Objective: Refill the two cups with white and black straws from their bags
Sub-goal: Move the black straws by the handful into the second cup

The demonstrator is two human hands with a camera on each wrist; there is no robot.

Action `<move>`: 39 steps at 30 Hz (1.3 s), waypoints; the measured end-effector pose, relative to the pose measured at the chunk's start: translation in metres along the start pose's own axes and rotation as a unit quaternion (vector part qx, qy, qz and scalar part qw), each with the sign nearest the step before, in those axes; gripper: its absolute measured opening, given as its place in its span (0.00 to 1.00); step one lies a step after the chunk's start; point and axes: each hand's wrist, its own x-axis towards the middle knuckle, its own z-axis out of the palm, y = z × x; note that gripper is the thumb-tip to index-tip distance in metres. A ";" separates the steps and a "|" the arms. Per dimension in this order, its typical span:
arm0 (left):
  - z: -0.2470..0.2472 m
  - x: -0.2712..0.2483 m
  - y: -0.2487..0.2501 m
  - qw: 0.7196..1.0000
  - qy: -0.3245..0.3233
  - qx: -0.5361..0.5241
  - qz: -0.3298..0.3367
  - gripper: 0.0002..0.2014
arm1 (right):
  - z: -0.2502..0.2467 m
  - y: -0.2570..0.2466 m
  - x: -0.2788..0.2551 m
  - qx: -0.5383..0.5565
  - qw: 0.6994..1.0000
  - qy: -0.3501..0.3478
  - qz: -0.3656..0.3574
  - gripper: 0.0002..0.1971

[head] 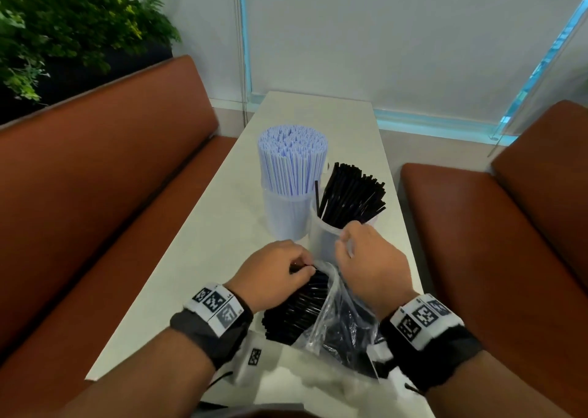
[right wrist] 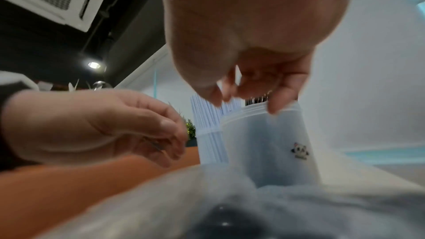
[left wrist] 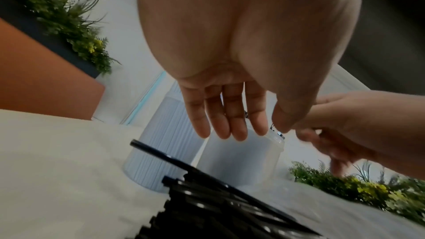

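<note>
- Left hand (head: 273, 274) hovers over the black straws (head: 299, 309) sticking out of the bag (head: 343, 325) on the table (head: 203, 226); the head view suggests a fingertip pinch, but I cannot tell for sure.
- Right hand (head: 369, 258) is loosely curled, fingertips at the rim of the right cup (head: 324, 236), which is part full of black straws.
- Left cup (head: 286, 214) is packed with white straws (head: 292, 159).

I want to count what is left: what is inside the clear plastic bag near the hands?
The clear bag holds black straws; their ends stick out of its mouth. The left hand covers some, and crumpled plastic hides the rest.
</note>
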 end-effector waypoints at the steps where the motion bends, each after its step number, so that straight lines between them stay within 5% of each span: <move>1: 0.005 -0.001 0.001 1.000 -0.006 0.006 0.006 0.09 | 0.005 -0.002 -0.007 -0.019 0.997 -0.055 0.049 0.10; 5: 0.020 0.002 0.009 0.995 -0.062 0.066 0.044 0.15 | 0.028 -0.001 -0.018 -0.104 0.967 -0.190 0.131 0.28; 10: 0.038 0.006 0.011 0.981 -0.147 0.115 0.049 0.28 | 0.035 0.008 -0.017 -0.032 0.969 -0.190 0.153 0.15; 14: 0.048 0.009 0.015 0.973 -0.151 0.160 0.064 0.32 | 0.032 0.006 -0.015 -0.003 0.975 -0.154 0.159 0.10; 19: 0.053 0.013 0.023 0.961 -0.164 0.207 0.086 0.23 | 0.024 0.001 -0.016 0.029 0.978 -0.128 0.163 0.05; 32: 0.000 0.008 -0.003 0.923 -0.103 0.345 0.137 0.08 | 0.018 0.007 -0.013 0.023 0.986 -0.111 0.119 0.13; 39: -0.045 -0.012 -0.057 0.931 -0.103 0.342 0.070 0.09 | 0.027 0.012 -0.013 0.040 0.988 -0.094 0.113 0.14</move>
